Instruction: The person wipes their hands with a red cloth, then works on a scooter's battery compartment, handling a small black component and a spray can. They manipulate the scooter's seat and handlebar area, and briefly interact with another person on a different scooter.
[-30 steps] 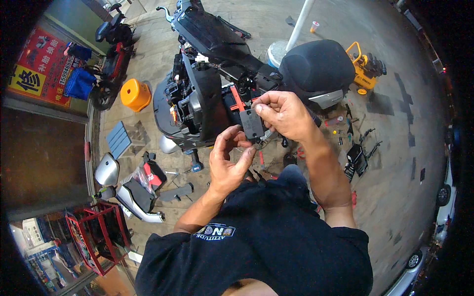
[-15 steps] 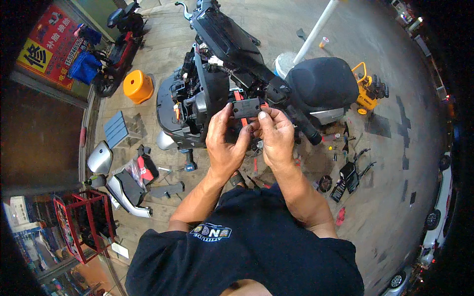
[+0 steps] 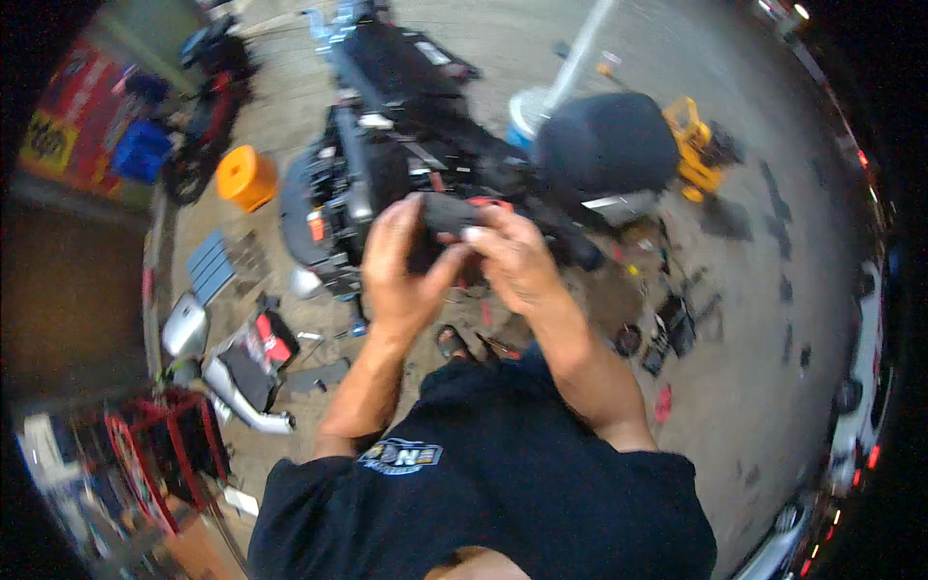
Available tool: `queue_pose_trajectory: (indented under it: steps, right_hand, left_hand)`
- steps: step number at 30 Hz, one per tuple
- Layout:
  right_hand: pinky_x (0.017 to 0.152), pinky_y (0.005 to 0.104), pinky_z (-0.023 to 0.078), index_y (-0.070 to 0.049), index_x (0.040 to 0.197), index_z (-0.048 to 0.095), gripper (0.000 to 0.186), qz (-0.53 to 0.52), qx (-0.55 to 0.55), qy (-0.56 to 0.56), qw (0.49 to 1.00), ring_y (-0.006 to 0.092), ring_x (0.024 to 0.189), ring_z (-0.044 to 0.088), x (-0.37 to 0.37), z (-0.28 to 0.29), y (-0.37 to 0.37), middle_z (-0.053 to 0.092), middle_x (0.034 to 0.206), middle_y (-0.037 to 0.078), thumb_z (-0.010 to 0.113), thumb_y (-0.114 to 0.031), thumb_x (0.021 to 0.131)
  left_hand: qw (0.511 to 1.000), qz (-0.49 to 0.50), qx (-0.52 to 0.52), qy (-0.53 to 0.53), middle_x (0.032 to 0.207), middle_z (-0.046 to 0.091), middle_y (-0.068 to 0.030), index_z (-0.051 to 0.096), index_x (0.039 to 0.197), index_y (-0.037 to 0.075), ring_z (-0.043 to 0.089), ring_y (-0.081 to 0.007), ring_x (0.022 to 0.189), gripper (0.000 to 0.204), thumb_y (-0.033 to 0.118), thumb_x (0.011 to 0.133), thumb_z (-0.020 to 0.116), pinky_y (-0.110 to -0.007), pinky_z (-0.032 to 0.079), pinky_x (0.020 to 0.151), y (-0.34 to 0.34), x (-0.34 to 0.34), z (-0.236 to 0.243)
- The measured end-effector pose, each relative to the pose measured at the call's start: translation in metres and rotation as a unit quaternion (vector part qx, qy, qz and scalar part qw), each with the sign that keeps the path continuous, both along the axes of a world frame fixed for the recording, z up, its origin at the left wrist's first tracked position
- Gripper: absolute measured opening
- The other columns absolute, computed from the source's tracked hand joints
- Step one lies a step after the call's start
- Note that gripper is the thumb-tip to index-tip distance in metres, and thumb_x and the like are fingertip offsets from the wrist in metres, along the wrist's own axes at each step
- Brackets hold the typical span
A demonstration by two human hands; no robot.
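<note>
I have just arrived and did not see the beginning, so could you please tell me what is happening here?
A person is holding a small dark box in front of a partly dismantled black scooter. The right hand grips the box, while the left hand has its fingers at the box's left end. The picture is blurred, so its details are unclear. A silver-and-black panel lies on the ground to the left.

Orange stool (image 3: 246, 180), yellow wheeled machine (image 3: 692, 150), red metal frame (image 3: 172, 454)
</note>
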State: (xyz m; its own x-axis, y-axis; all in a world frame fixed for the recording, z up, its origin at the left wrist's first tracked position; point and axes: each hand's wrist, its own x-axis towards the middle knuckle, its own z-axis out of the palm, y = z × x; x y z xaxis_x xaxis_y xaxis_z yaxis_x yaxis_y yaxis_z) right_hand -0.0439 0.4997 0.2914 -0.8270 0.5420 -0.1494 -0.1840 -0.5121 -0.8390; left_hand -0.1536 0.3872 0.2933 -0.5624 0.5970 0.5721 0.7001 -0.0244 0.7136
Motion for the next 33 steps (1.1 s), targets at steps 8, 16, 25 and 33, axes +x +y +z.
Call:
queue_pose_trajectory:
  steps: [8,16,25,33]
  right_hand:
    - [0.079,0.0289,0.053,0.002,0.097,0.069,0.017,0.079,-0.077,0.08,0.991,0.0151,0.083,0.067,0.008,-0.01,0.011,0.071,0.092,0.009,0.072,-0.005,0.081]
    - [0.075,0.0262,0.05,0.002,0.096,0.067,0.019,0.084,0.072,-0.006,0.994,0.01,0.08,0.062,0.023,-0.009,0.015,0.068,0.087,0.004,0.072,-0.007,0.08]
    - [0.062,0.0279,0.049,0.003,0.088,0.066,0.013,-0.013,0.323,-0.081,0.943,0.0076,0.068,0.058,0.033,0.008,0.01,0.065,0.073,0.005,0.065,-0.01,0.088]
    - [0.069,0.0235,0.052,0.002,0.105,0.067,0.015,-0.038,0.324,-0.095,0.941,0.0071,0.074,0.061,0.036,0.017,0.004,0.067,0.088,0.002,0.062,-0.007,0.094]
  left_hand:
    - [0.994,-0.047,-0.012,-0.094,0.128,0.063,-0.0148,0.06,0.13,-0.001,0.062,-0.0238,0.115,0.062,0.003,0.072,0.083,-0.034,0.048,0.099,-0.005,-0.008,-0.014]
    - [0.994,-0.097,-0.049,-0.029,0.127,0.063,-0.0199,0.065,0.121,-0.001,0.063,-0.0289,0.116,0.057,0.005,0.067,0.085,-0.036,0.049,0.099,-0.008,-0.004,-0.009]
    - [0.992,-0.111,-0.047,0.024,0.127,0.062,-0.0218,0.069,0.112,0.0,0.065,-0.0316,0.111,0.046,0.001,0.068,0.084,-0.038,0.053,0.092,-0.001,0.004,0.004]
    - [0.996,-0.03,0.033,-0.073,0.124,0.065,-0.0199,0.066,0.11,0.0,0.067,-0.0254,0.106,0.046,0.005,0.068,0.084,-0.034,0.053,0.09,0.005,0.004,-0.001]
